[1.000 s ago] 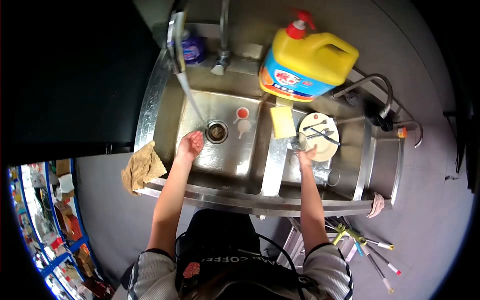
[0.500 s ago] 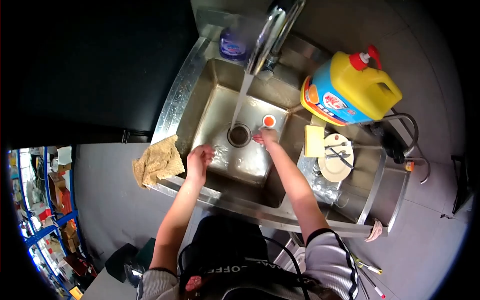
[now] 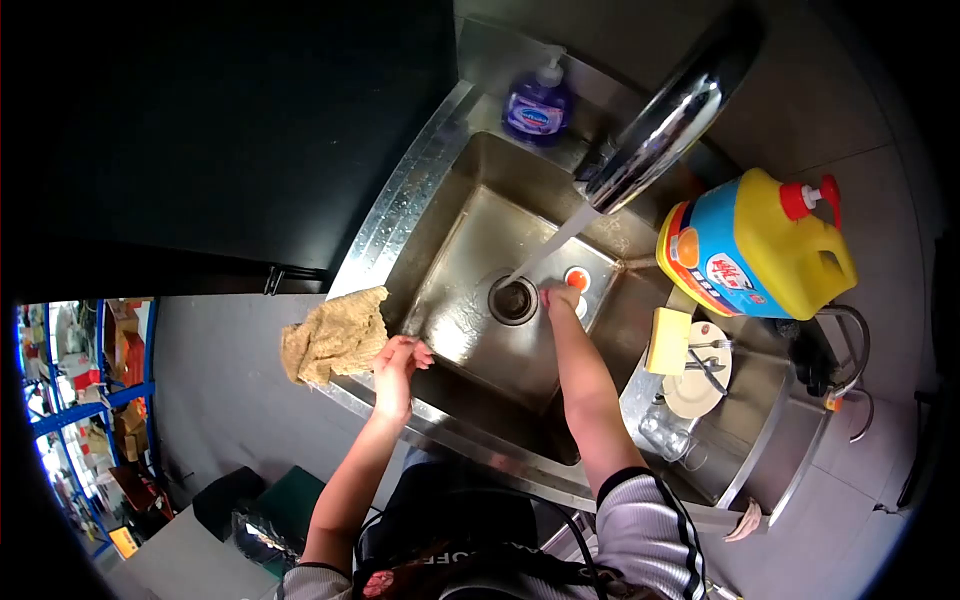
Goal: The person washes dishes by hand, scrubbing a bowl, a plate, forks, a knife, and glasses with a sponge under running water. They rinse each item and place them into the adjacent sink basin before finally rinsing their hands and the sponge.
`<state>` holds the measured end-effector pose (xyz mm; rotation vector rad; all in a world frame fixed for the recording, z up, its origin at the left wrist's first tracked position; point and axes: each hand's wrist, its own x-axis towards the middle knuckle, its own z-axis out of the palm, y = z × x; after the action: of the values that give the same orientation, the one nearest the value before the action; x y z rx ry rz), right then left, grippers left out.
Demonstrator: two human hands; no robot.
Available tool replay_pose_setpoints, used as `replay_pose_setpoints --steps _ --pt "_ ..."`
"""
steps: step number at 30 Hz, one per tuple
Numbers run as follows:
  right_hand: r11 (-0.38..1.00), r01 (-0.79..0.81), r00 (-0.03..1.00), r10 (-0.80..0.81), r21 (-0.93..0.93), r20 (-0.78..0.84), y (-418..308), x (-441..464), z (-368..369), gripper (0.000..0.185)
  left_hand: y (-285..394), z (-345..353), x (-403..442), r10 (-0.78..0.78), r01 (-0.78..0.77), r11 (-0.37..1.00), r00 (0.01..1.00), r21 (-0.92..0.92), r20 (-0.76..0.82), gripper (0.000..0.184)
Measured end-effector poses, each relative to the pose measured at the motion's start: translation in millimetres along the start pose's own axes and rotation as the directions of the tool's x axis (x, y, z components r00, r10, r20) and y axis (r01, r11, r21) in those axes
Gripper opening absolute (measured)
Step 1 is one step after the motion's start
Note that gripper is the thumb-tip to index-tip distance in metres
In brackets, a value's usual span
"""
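Note:
My left hand [image 3: 400, 362] is over the front rim of the left sink basin, beside a tan cloth [image 3: 335, 337], its fingers loosely apart and empty. My right hand [image 3: 562, 296] reaches down into the basin, right of the drain [image 3: 513, 298], close to a small cup with red content [image 3: 577, 279]. What its fingers hold, if anything, is hidden. Water runs from the faucet [image 3: 655, 135] toward the drain. A pale round piece lies partly covered beside my right hand.
A yellow sponge [image 3: 668, 341] rests on the divider, next to a plate [image 3: 683, 395] with cutlery. Glasses [image 3: 665, 438] lie in the right basin. Behind stand a large yellow detergent jug [image 3: 770, 245] and a purple soap bottle [image 3: 537, 108].
My right hand has moved from the plate into the left basin beside the red cup. My left hand has drawn back from near the drain to the front rim. The view has turned.

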<state>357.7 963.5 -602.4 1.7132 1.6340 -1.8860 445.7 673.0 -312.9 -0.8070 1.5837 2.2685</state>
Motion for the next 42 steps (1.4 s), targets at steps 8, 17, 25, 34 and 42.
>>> replay_pose_setpoints --steps 8,17,25,34,42 --pt "0.991 -0.122 0.782 0.061 0.056 0.621 -20.6 -155.4 3.2 0.025 -0.5 8.6 -2.4 -0.051 0.052 0.999 0.996 -0.012 0.078 0.015" --pt "0.982 0.088 0.838 0.016 -0.164 0.545 -35.8 -202.7 -2.2 0.027 17.8 16.1 -8.3 -0.042 0.031 0.997 0.982 0.066 0.183 0.015" --pt "0.996 -0.043 0.848 -0.005 0.079 0.53 -32.5 -200.6 4.9 0.028 19.3 11.5 -12.8 -0.072 0.064 0.997 0.983 0.051 0.169 0.014" --pt "0.985 -0.143 0.868 0.08 0.093 0.49 -27.0 -193.8 27.1 0.018 20.4 -1.8 -9.0 -0.061 0.054 0.997 0.987 0.054 0.147 0.014" --pt "0.991 -0.109 0.861 0.057 0.075 0.505 -23.4 -182.2 24.8 0.015 22.0 -6.5 -5.9 -0.062 0.051 0.996 0.987 0.074 0.147 0.015"
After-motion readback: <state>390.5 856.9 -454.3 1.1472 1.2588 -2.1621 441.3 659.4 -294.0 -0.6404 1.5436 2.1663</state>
